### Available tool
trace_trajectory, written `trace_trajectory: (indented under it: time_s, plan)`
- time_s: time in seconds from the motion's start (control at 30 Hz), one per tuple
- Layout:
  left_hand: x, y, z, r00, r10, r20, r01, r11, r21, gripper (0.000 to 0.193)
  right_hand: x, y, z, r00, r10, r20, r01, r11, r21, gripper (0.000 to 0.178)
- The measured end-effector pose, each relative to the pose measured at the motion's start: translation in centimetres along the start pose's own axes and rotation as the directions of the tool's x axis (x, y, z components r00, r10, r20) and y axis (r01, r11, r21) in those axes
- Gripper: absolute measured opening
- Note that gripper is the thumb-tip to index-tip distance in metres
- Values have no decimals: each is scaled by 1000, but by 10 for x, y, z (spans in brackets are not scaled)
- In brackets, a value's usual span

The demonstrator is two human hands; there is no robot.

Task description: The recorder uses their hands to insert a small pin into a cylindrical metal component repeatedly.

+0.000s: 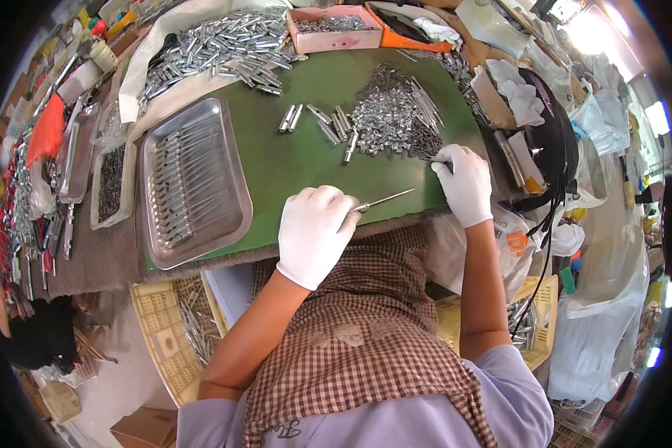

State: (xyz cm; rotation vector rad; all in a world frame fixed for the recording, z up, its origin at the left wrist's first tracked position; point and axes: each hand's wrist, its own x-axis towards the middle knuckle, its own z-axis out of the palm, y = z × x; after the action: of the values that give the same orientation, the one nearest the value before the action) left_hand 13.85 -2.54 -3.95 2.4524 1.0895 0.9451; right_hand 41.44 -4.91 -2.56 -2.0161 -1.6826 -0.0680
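Observation:
My left hand (313, 233), in a white glove, is closed around a metal piece with a long thin spike (390, 198) that points right. The piece's base is hidden by the fingers. My right hand (464, 185), also gloved in white, has its fingers bent together at the edge of a heap of small dark screw-like parts (425, 143); what they pinch, if anything, I cannot make out. Beside the dark parts lie a heap of short silvery metal parts (384, 119) and several long thin spikes (427, 104). Several loose metal cylinders (339, 123) lie left of them.
A metal tray (235, 201) at the left holds a row of spiked metal pieces (170, 187). Behind is a large heap of shiny cylinders (224, 45), with a pink box (336, 41) of small parts alongside. All this surrounds the green mat (276, 164). Yellow crates (157, 336) stand below the table.

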Motion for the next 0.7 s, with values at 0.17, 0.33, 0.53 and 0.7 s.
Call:
trace_trajectory:
  time_s: [0.17, 0.33, 0.53, 0.7]
  plan:
    - [-1, -1, 2, 1000, 3, -7, -3, 1000, 13, 7, -1, 0, 2, 999, -21, -39, 24, 996, 82, 8]
    - [-1, -1, 0, 1000, 1, -8, -1, 1000, 19, 7, 1, 9, -4, 996, -13, -92, 26, 990, 140, 10]
    - [-1, -2, 2, 1000, 0, -7, 0, 1000, 14, 7, 4, 0, -1, 989, -145, -19, 145, 989, 26, 6]
    - [-1, 0, 2, 1000, 0, -26, 0, 1000, 8, 7, 5, -4, 0, 955, -295, -17, 289, 944, -160, 1]
